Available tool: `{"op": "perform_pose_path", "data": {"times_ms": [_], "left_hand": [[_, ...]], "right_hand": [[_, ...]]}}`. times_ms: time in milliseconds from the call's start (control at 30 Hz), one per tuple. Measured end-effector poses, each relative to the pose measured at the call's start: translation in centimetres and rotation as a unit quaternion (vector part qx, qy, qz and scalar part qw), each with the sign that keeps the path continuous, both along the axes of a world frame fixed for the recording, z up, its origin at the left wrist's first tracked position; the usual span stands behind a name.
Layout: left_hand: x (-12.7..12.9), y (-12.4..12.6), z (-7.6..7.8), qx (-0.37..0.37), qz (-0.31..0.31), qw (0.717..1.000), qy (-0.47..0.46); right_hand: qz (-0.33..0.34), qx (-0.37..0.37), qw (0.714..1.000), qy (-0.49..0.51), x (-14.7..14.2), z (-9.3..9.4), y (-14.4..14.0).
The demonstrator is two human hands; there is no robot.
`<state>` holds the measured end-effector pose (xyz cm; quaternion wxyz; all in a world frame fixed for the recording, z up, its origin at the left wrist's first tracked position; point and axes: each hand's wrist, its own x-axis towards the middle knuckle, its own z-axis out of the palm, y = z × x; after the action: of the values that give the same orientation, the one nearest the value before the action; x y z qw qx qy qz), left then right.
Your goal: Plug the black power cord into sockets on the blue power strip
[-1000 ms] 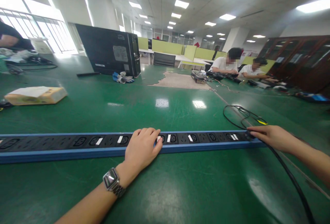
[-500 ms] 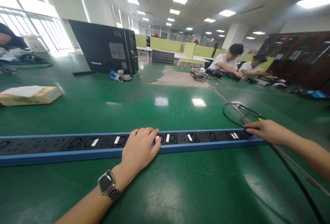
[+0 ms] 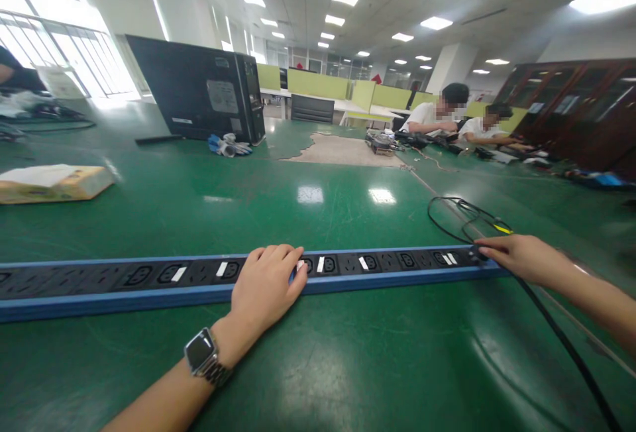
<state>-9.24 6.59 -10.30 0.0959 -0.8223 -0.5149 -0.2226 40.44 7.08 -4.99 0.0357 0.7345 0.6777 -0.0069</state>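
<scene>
Hands rest on a long blue power strip (image 3: pixel 149 283) lying flat on the green table (image 3: pixel 318 366). The left hand (image 3: pixel 265 289) lies open, fingers spread over the sockets near the middle; the right hand (image 3: pixel 521 258) touches the strip's end, fingers loosely extended where the black cable (image 3: pixel 561 332) leaves. Nothing is plugged in yet, and steadying looks to be as far as the work has got. Since the earlier frames both hands stay put; only the view shifted slightly.

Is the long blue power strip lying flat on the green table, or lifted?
Flat. The long blue power strip rests along the green table, sockets up; left hand lies on it, right hand at its cable end.
</scene>
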Motion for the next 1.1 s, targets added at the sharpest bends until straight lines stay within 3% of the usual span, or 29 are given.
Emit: {"op": "perform_pose_path", "data": {"times_ms": [167, 333, 567, 767, 900, 1100], "left_hand": [[0.0, 0.0, -0.1, -0.005, 0.002, 1.000, 0.001], [0.0, -0.1, 0.0, -0.008, 0.002, 1.000, 0.001], [0.1, 0.0, 0.1, -0.002, 0.003, 1.000, 0.000], [0.1, 0.0, 0.1, -0.004, 0.003, 1.000, 0.001], [0.1, 0.0, 0.1, -0.004, 0.002, 1.000, 0.002], [0.1, 0.0, 0.0, 0.002, 0.002, 1.000, 0.003]], "right_hand": [[0.012, -0.011, 0.999, -0.050, -0.8, -0.4, 0.8], [0.010, 0.008, 1.000, -0.024, -1.0, -1.0, 0.2], [-0.042, 0.073, 0.996, -0.036, 1.8, 1.2, -0.1], [-0.004, 0.014, 1.000, -0.018, 5.0, 1.0, -0.1], [0.019, 0.006, 1.000, 0.001, 5.2, 0.2, -0.1], [0.048, -0.003, 0.999, 0.003, 5.0, 0.4, 0.5]]}}
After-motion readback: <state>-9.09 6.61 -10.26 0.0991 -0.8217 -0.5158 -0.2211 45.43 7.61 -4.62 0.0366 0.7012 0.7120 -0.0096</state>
